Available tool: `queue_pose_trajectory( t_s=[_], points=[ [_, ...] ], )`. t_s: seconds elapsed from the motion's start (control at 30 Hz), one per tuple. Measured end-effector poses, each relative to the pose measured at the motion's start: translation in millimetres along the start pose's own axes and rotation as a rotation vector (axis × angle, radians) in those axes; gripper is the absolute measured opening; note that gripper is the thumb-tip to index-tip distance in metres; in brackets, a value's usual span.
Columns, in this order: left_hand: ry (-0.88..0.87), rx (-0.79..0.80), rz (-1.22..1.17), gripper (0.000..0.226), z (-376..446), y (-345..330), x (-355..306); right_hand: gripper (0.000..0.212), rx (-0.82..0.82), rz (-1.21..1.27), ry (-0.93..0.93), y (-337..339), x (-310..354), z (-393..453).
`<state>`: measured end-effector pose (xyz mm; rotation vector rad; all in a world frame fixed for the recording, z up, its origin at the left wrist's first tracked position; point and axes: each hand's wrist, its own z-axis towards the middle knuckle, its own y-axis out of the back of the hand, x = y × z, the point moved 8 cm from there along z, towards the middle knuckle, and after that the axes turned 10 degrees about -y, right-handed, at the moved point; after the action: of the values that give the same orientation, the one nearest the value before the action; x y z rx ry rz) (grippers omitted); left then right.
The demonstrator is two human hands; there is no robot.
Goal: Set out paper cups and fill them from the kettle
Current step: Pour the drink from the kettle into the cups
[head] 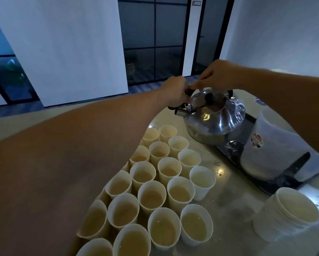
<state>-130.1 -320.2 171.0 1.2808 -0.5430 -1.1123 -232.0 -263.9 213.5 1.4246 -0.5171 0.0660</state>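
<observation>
**Both hands on the kettle, filled cups in rows**

Nearest, at the left and centre of the table (228, 204): rows of paper cups (151, 195) standing upright and packed rim to rim, running away toward the far side. Brownish liquid visible in most, from the near row (163, 228) up to the far pair (167, 131) just beside the kettle. One cup on the right edge of the block (202, 179) paler inside than its neighbours; contents hard to tell. Left part of the block hidden behind the left forearm (62, 154) crossing the frame.

Near right: a stack of nested cups (286, 215), upright, apart from the filled rows.

Farther right: a pale plastic container with a round sticker (269, 145), tilted, resting on a dark tray (287, 180), partly behind the right forearm.

Far centre: steel kettle (215, 117) on the far end of that tray, lid on with its black knob (208, 97) up, spout (180, 111) pointing left toward the cups. Left hand (175, 91) curled at the left end of the black handle (189, 92), gripping it just above the spout. Right hand (216, 74) above the kettle, fingertips pinched down on the top of the same handle, touching the left hand's fingers.

Beyond: white wall panels and dark glass partitions.
</observation>
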Motion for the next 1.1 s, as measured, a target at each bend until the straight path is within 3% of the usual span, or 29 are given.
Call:
queue_pose_trajectory(
  t_s=[1.1],
  points=[
    [0.117,0.010,-0.093,0.028,15,-55,32,0.040,0.055,-0.149,0.034,-42,-8,27]
  ],
)
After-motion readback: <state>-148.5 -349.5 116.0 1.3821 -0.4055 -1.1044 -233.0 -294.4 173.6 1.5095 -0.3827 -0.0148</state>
